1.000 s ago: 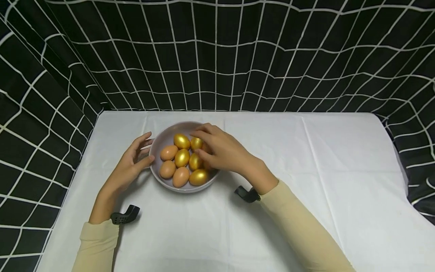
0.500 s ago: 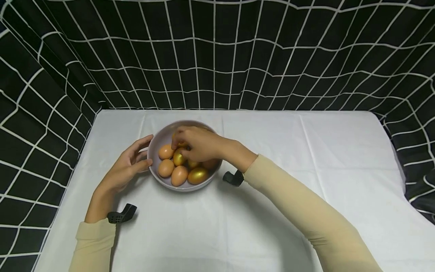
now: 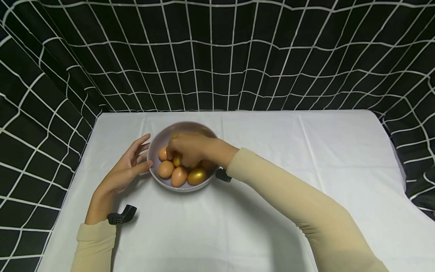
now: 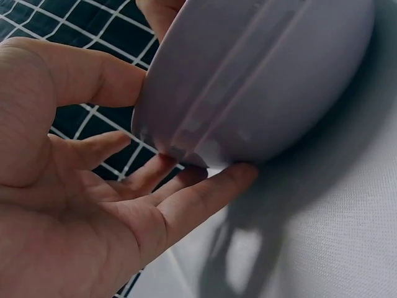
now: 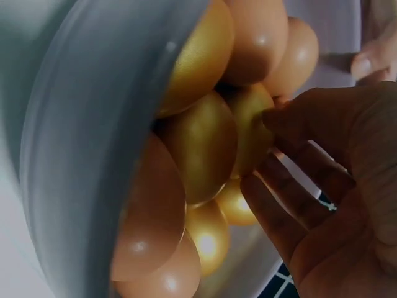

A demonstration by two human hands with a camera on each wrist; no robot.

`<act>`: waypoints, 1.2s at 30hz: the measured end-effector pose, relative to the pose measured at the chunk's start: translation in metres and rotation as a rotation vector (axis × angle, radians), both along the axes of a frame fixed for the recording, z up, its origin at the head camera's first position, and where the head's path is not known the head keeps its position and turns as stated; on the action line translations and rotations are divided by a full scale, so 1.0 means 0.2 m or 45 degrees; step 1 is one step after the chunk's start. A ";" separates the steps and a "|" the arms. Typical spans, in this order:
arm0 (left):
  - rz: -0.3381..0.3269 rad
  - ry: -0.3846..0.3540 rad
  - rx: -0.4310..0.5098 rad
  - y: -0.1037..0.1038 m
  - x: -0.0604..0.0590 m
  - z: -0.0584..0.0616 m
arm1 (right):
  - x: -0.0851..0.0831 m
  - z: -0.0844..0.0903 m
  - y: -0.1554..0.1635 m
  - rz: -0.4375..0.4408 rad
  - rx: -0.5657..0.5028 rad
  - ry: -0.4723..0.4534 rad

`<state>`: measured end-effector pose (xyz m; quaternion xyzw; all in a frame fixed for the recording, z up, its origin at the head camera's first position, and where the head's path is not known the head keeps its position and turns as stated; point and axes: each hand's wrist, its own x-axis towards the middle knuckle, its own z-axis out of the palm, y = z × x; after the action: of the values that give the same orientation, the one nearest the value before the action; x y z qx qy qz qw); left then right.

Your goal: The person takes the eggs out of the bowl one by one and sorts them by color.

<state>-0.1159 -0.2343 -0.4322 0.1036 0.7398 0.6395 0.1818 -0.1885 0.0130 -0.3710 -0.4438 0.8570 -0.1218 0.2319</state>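
A: Near edge: two cream sleeves on the white worktop [image 3: 272, 226]. Left hand [image 3: 125, 170]?

B: Palm up, fingers straight against the bowl [image 3: 159, 181] wall, thumb by the rim; likely steadying it. Holding nothing.

A: Right hand [image 3: 187, 149]?

B: Reaching in from the right, knuckles up, fingertips [image 5: 273, 121] pinching a gold egg [image 5: 251, 133] in the middle of the pile.

A: The rest?

B: Gold and brown eggs packed in the bowl, left of centre. Behind, black grid cloth [image 3: 217, 56].

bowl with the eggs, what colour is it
Pale lilac-grey bowl, plain with no pattern; the left wrist view shows its outer wall best.
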 end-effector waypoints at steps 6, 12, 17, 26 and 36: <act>0.012 -0.014 0.011 -0.01 0.00 -0.01 | 0.02 0.00 -0.03 0.035 0.104 -0.002; 0.009 -0.020 0.019 -0.01 0.01 -0.01 | 0.02 0.00 -0.04 0.041 0.200 0.067; -0.007 -0.013 0.024 -0.02 0.00 -0.01 | 0.02 -0.01 -0.04 0.023 0.222 0.061; -0.012 -0.017 0.017 -0.01 -0.01 -0.03 | 0.02 -0.02 -0.04 0.023 0.219 0.033; -0.007 -0.007 0.002 -0.01 -0.02 -0.01 | 0.00 0.00 -0.02 0.063 0.110 0.133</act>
<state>-0.1194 -0.2361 -0.4349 0.1040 0.7385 0.6398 0.1856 -0.1886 0.0095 -0.3717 -0.4600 0.8612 -0.0555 0.2088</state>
